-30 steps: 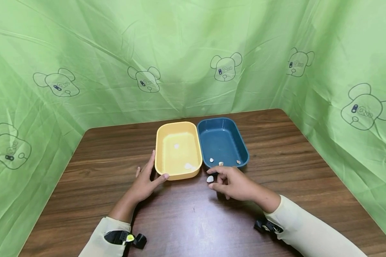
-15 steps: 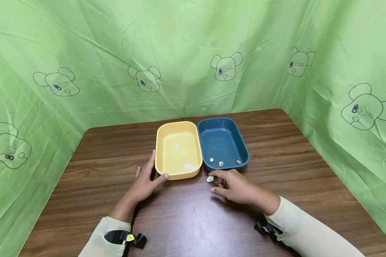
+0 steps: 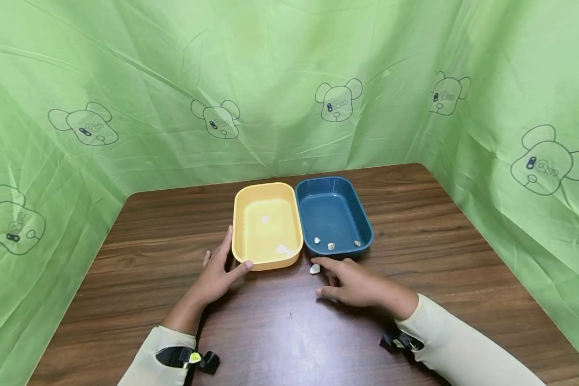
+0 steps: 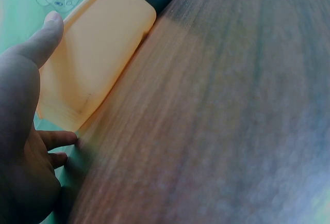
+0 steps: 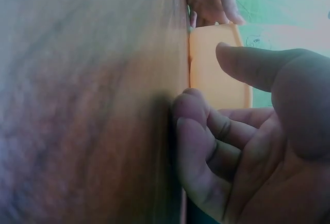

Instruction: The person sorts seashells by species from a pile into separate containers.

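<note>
My left hand [image 3: 215, 276] rests against the yellow tray [image 3: 268, 264], fingers along its left side and thumb at its near left corner. In the left wrist view that thumb stands straight beside the yellow tray [image 4: 103, 53]. My right hand [image 3: 354, 281] is low over the table with its index finger stretched out. The fingertip is at a small white pebble-like piece [image 3: 314, 269] on the table; whether it touches is unclear. Right thumb and index finger are apart, the other fingers curled with nothing seen in them. The right wrist view hides the white piece.
A blue tray [image 3: 325, 209] stands side by side with the yellow one. Along its near end lie small pale pieces [image 3: 331, 246]. Several whitish pieces [image 3: 282, 250] are in the yellow tray. Green printed cloth [image 3: 280, 80] hangs behind the brown wooden table [image 3: 173, 225].
My right thumb has drawn back from the white piece, and the index finger has come over its upper edge. The white piece, both trays and my left hand stay put.
</note>
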The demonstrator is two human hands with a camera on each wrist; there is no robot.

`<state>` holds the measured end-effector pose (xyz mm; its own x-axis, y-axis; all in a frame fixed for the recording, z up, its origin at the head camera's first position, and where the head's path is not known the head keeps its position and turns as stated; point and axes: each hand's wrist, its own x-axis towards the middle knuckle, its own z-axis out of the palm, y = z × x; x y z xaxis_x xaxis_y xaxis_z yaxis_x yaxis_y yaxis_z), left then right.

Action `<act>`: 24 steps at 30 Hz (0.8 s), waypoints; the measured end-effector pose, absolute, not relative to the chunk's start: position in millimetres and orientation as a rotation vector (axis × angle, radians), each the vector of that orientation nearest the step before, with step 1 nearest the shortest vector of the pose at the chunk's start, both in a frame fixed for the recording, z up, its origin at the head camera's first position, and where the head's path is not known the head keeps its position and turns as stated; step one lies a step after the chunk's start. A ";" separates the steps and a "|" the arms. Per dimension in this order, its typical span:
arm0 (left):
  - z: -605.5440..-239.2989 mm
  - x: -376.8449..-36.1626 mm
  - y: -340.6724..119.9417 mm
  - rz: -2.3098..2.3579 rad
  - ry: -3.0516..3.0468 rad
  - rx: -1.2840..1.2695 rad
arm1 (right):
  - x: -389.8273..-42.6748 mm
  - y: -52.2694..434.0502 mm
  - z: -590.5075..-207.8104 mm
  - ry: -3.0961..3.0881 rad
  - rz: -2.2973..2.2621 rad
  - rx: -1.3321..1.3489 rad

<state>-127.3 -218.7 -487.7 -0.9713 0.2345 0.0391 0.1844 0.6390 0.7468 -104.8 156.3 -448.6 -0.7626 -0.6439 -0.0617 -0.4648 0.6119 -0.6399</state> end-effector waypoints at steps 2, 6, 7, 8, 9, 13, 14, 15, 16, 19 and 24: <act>-487.9 -127.5 -218.6 1.261 2.787 0.357 | -105.6 157.1 -449.4 2.540 -0.907 -0.886; -488.4 -127.7 -218.4 1.260 2.785 0.358 | -106.9 158.1 -450.7 2.483 -0.946 -0.825; -488.6 -127.7 -218.4 1.261 2.784 0.359 | -107.3 158.2 -451.1 2.468 -0.955 -0.815; -488.7 -127.6 -218.4 1.261 2.784 0.359 | -107.5 158.1 -451.3 2.457 -0.962 -0.812; -488.7 -127.6 -218.5 1.260 2.783 0.357 | -107.8 157.9 -451.6 2.455 -0.964 -0.814; -487.9 -127.2 -218.6 1.264 2.777 0.352 | -109.3 155.7 -454.1 2.476 -0.950 -0.813; -487.6 -127.0 -218.7 1.264 2.776 0.351 | -109.7 155.1 -455.0 2.478 -0.950 -0.807; -487.2 -126.8 -218.7 1.265 2.774 0.352 | -110.1 154.5 -455.9 2.475 -0.953 -0.794; -486.9 -126.6 -218.6 1.266 2.772 0.352 | -110.2 153.7 -456.2 2.471 -0.956 -0.778; -486.4 -126.2 -218.6 1.270 2.770 0.354 | -110.4 151.7 -457.1 2.449 -0.983 -0.725; -486.8 -126.0 -218.7 1.276 2.769 0.355 | -111.3 148.4 -458.5 2.456 -0.987 -0.688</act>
<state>-126.0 -218.7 -486.8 -0.9706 0.2386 0.0311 0.1787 0.6279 0.7575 -111.3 148.4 -458.5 -0.7971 -0.5760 -0.1812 -0.2906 0.6290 -0.7211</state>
